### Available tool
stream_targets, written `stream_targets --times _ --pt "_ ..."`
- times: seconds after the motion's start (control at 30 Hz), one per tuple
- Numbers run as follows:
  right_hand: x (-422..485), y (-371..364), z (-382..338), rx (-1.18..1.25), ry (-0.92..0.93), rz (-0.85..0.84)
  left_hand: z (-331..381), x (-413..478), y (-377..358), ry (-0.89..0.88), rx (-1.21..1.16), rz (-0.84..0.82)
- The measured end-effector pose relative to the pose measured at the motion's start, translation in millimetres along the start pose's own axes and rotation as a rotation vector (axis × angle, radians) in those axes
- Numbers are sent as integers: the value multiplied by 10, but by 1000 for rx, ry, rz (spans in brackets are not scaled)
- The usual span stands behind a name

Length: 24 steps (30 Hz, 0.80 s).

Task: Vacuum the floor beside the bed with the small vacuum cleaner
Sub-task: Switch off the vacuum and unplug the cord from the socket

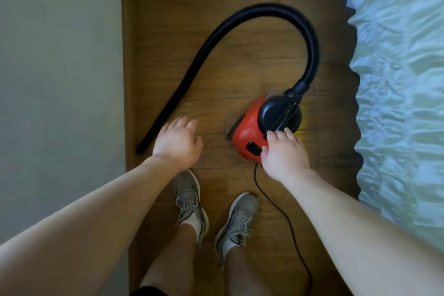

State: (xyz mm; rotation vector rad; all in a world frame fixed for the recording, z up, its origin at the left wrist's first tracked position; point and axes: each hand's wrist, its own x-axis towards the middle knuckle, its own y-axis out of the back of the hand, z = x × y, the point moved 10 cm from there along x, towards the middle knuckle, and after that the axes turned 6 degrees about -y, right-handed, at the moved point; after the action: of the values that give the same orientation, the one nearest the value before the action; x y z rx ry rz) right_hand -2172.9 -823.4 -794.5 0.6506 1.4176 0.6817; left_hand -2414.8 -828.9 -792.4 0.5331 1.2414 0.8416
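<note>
- right grip released, resting on the red vacuum cleaner, thumb at its black switch;
- left grip released, spread above the floor near the hose

The vacuum cleaner sits on the floor, bed at its right, wall left, hose looping ahead.

vacuum cleaner red-black | hose black | bed pale blue
</note>
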Motion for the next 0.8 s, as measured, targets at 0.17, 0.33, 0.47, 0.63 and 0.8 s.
stream_targets --times 0.17,0.33,0.47,0.63,0.8 --pt "-152 576 -11 8 13 47 117 -163 577 -2 -20 26" --pt "-310 1119 -19 40 18 83 197 -294 1111 -25 -1 90" --pt "-517 1649 -25 51 36 150 329 -444 1584 -64 52 143" --pt "-862 2279 9 66 71 229 577 -740 2141 -100 46 212" --pt "-1287 2794 24 73 108 297 839 -1134 2596 -112 10 271"
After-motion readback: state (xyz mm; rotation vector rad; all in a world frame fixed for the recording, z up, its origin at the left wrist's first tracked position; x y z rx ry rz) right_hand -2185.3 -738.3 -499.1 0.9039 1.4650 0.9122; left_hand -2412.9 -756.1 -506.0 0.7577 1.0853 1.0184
